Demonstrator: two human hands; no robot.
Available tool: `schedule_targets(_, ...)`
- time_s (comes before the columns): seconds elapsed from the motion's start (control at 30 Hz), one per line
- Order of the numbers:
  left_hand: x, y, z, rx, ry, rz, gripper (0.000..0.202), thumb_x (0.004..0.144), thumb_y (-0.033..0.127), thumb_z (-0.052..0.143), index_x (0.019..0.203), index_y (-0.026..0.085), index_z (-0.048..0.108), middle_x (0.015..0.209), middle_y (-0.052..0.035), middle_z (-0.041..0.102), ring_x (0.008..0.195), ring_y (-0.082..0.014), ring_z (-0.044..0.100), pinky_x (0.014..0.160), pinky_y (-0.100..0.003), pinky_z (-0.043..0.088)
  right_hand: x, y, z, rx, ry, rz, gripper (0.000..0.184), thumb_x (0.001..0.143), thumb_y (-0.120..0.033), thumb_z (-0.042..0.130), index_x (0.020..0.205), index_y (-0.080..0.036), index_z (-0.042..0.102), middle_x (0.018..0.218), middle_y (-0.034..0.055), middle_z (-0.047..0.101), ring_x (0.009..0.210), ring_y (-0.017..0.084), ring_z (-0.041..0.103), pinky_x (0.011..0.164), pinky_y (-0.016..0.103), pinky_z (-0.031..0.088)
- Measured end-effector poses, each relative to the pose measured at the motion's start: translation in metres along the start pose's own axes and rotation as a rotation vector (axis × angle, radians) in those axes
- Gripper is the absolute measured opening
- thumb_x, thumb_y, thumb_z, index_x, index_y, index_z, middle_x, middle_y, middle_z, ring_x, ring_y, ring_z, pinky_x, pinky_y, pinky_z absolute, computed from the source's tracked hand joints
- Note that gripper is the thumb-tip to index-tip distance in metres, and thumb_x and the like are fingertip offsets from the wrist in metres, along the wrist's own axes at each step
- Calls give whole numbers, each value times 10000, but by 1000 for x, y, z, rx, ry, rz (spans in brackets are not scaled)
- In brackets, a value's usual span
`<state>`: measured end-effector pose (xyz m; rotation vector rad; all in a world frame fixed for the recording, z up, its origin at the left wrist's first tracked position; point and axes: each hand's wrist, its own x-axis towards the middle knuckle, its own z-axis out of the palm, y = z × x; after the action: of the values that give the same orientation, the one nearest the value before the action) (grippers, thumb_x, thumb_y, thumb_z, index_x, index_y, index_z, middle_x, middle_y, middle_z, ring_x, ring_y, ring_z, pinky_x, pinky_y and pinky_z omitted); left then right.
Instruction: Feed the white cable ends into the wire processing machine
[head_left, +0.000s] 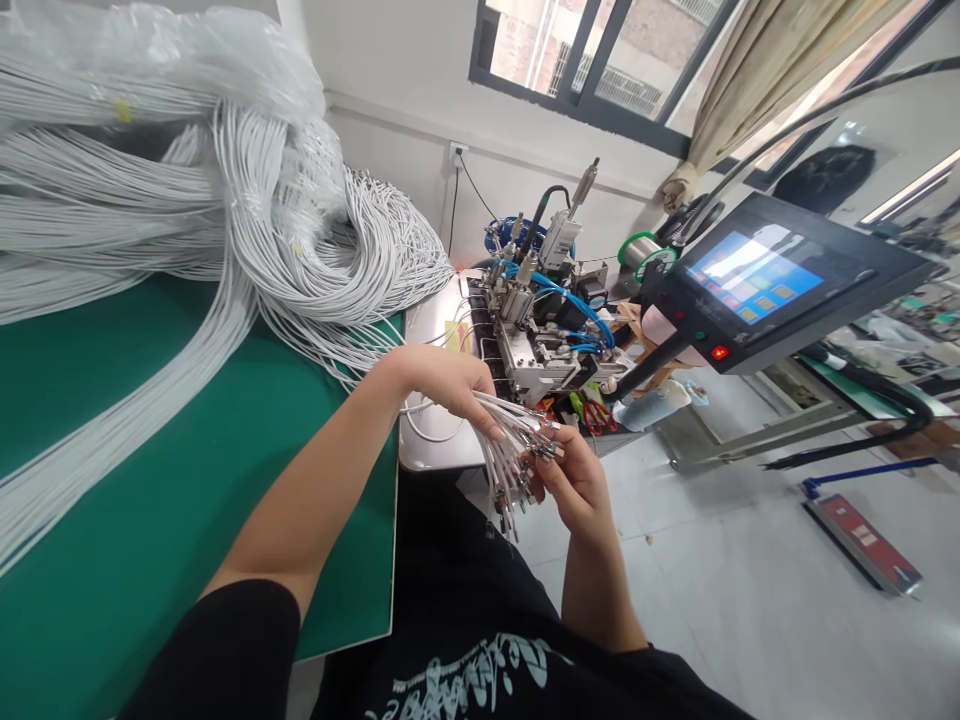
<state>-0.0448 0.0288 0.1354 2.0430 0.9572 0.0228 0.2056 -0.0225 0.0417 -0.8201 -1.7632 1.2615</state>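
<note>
My left hand (452,385) is closed round a bundle of white cables (495,452), just in front of the machine. The cable ends fan out to the right and downward, with small metal connectors (546,447) at their tips. At those tips, my right hand (576,482) pinches some of the connectors between thumb and fingers; exactly how many is hidden. Behind my hands stands a benchtop machine (525,340) with metal cylinders and blue air tubes. Long coils of white cable (322,250) lie on the green table (202,430) to the left.
A control screen (757,275) on an arm leans in from the right, beside a solder wire spool (641,252). Clear plastic bags (165,60) cover part of the coils. Red-handled scissors (598,416) lie by the machine's base. A red box-like object (862,540) is on the floor.
</note>
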Motion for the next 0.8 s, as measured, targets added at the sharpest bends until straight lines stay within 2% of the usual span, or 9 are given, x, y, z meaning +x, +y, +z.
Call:
schedule_targets(0.1, -4, -1, -3, -15, 16, 17, 417, 735, 585, 651, 755, 171, 691, 589, 25, 506, 520, -95, 379, 491, -239, 240, 3, 1, 1, -12, 52, -37, 281, 907, -412, 557, 1118, -232, 515, 780, 9, 606, 533, 109, 504, 475, 230, 428)
schedule_targets(0.2, -12, -4, -9, -61, 71, 47, 387, 715, 549, 685, 839, 182, 691, 723, 17, 591, 632, -110, 476, 557, -216, 306, 10, 5, 0, 22, 180, -100, 271, 911, -429, 536, 1083, -218, 539, 836, 23, 592, 546, 98, 467, 472, 222, 401)
schedule_targets(0.3, -22, -9, -15, -91, 194, 72, 335, 716, 487, 703, 864, 186, 688, 763, 19, 606, 691, -118, 510, 611, -210, 345, 18, 15, -4, 42, 339, -70, 272, 919, -446, 510, 1008, -195, 565, 806, 18, 583, 501, 84, 414, 439, 214, 354)
schedule_targets(0.37, -28, -12, -18, -101, 310, 85, 286, 738, 447, 687, 849, 184, 692, 768, 17, 615, 717, -121, 528, 655, -216, 370, 24, 24, -5, 1, 376, -22, 263, 911, -438, 528, 958, -183, 576, 764, 9, 586, 488, 86, 414, 433, 214, 340)
schedule_targets(0.47, -31, -19, -19, -125, 504, 38, 275, 733, 431, 688, 834, 175, 696, 797, 7, 641, 752, -130, 553, 700, -228, 392, 29, 36, -1, -165, 294, -42, 243, 913, -401, 539, 876, -168, 597, 724, 12, 597, 523, 105, 475, 481, 225, 380)
schedule_targets(0.57, -25, -28, -17, -188, 652, -7, 319, 749, 463, 677, 864, 165, 680, 846, -11, 648, 791, -142, 567, 712, -233, 404, 33, 47, 9, -361, 149, -141, 204, 925, -347, 529, 900, -168, 625, 726, 30, 633, 609, 142, 568, 574, 245, 443)
schedule_targets(0.7, -15, -37, -10, -241, 756, -84, 387, 788, 535, 623, 858, 154, 631, 783, -14, 610, 726, -140, 546, 663, -232, 401, 39, 60, 16, -512, 78, -294, 158, 921, -292, 529, 930, -177, 637, 787, 50, 677, 641, 155, 611, 609, 255, 474)
schedule_targets(0.8, -22, -39, 0, -139, 800, -138, 436, 806, 589, 580, 860, 158, 620, 775, -22, 593, 734, -160, 546, 686, -252, 416, 44, 67, 15, -548, 84, -354, 138, 916, -272, 531, 917, -179, 634, 797, 53, 685, 634, 153, 616, 601, 253, 478)
